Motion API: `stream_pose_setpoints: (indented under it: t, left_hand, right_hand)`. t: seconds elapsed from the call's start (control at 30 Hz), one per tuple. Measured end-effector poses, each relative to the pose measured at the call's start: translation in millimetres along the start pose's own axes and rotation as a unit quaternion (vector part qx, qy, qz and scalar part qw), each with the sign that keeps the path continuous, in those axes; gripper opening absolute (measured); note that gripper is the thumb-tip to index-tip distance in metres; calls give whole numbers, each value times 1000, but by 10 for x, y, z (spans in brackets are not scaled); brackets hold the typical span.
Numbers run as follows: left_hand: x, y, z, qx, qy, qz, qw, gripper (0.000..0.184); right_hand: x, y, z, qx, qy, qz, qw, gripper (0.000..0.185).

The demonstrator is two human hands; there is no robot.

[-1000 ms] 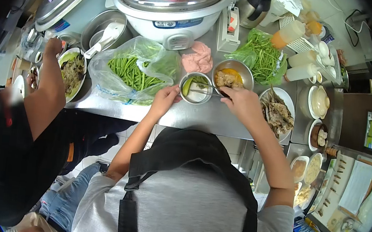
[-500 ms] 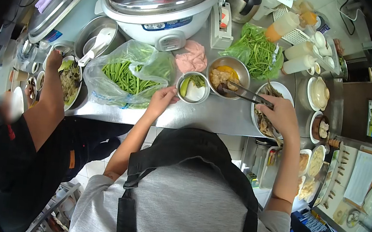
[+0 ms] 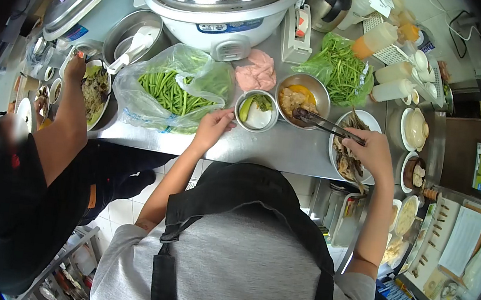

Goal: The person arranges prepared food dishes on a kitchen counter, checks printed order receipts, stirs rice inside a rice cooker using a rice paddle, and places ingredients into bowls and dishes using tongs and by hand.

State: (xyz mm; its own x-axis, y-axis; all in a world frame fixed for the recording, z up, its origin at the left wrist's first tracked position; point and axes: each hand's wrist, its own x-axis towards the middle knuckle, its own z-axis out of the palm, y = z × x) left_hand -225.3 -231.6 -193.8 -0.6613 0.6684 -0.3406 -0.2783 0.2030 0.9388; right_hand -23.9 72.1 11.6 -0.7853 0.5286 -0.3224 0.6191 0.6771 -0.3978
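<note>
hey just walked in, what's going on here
Someone in a grey shirt is working with food at a metal counter. Their right hand holds tongs, with the tips in a metal bowl of food. Their left hand is at the side of a small metal cup with green vegetables in it. A bag of green beans lies nearby, and another person's hand is busy further left.

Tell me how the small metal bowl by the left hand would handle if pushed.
The small metal bowl would probably slide without bending, as its wall looks rigid. It may skid easily, since the counter looks smooth and shiny. The greens could shift if it tilted, as they lie loosely to one side.
</note>
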Motion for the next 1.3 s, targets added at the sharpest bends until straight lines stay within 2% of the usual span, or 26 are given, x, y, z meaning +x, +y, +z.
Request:
stream_pose_setpoints:
  t: [0.13, 0.23, 0.27, 0.37, 0.47, 0.5, 0.57, 0.67, 0.77, 0.83, 0.87, 0.9, 1.07, 1.3]
  left_hand:
    - [-24, -5, -9, 3, 4, 3, 1000, 39]
    - [-19, 3, -13, 8, -4, 1, 1000, 39]
    - [-12, 8, -22, 6, -7, -1, 1000, 39]
    - [-8, 41, -26, 2, -6, 4, 1000, 39]
    - [-36, 18, -15, -20, 10, 7, 1000, 38]
    - [-36, 9, -1, -29, 16, 9, 999, 37]
    - [-46, -2, 9, -22, 19, 15, 999, 37]
    - [-53, -48, 17, -27, 15, 26, 999, 37]
    - [-93, -21, 12, -32, 15, 28, 999, 37]
    - [-101, -15, -1, -33, 11, 23, 999, 37]
    - [-101, -19, -8, -34, 10, 23, 999, 37]
    - [-100, -26, -16, -34, 8, 23, 999, 37]
    - [-108, -19, -27, -30, 3, 27, 999, 36]
    - [-114, -19, -6, -26, -1, 25, 999, 35]
  right_hand:
    - [-125, -321, -10, 39, 25, -55, 997, 35]
    - [-98, -544, 167, -18, 17, -113, 993, 34]
    - [-41, -535, 303, 38, -1, -124, 992, 34]
    - [44, -597, 562, 4, -55, -86, 995, 36]
    - [130, -401, 874, 71, -59, -87, 992, 40]
    - [151, -380, 893, 138, -124, -18, 982, 41]
    - [186, -347, 895, 264, -246, 124, 924, 44]
    - [151, -298, 851, 420, -328, 233, 813, 45]
    - [73, -336, 738, 325, -278, 232, 874, 46]
    - [-35, -378, 710, 200, -166, 88, 961, 45]
    - [-100, -401, 694, 134, -106, 15, 985, 45]
    - [-171, -454, 660, 87, -75, -13, 993, 44]
    - [-369, -577, 688, -99, 46, -169, 980, 38]
    - [-308, -655, 913, -170, 67, -196, 963, 36]
